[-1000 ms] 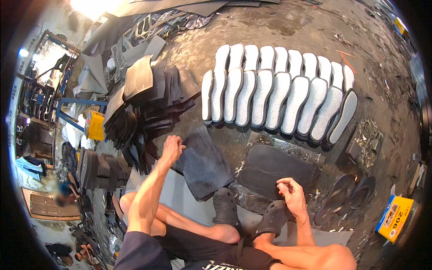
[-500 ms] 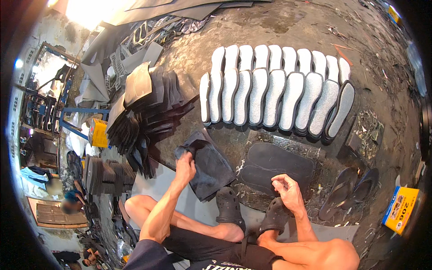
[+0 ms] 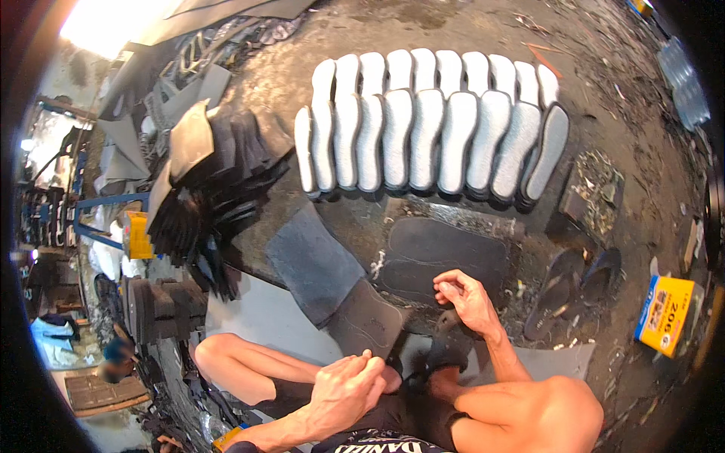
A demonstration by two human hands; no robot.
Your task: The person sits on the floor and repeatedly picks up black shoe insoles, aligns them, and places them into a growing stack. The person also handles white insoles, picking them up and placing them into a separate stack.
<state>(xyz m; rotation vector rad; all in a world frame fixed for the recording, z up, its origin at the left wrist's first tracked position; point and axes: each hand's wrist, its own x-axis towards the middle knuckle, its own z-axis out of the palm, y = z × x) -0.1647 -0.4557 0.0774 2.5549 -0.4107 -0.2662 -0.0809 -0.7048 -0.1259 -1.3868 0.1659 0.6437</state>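
- dark grey, flat rubbery sheet with a thin outline drawn on it point(image 3: 367, 318): here it is, just by the near left corner of the scuffed dark slab point(image 3: 464, 213).
- left hand point(image 3: 343, 396) on it! fingers bunched narrow at the sheet's near edge, a pinch that seems to leave the outline uncovered.
- over at the slab's near edge, the right hand point(image 3: 470, 298) hovers, fingers curled, thumb close to forefinger; whether something small sits between them, i can't tell.
- on the slab, a broad black sheet with sole-shaped outlines point(image 3: 445, 253) lies flat within the edges, probably for firm backing.
- off the slab's left edge, a blue-grey, square-cornered sheet point(image 3: 310, 253) meets the held one, presumably kept within easy reach.
- beyond the slab's far edge, white-topped, dark-edged soles point(image 3: 408, 140) overlap in two rows, perhaps ranked so for easy counting.
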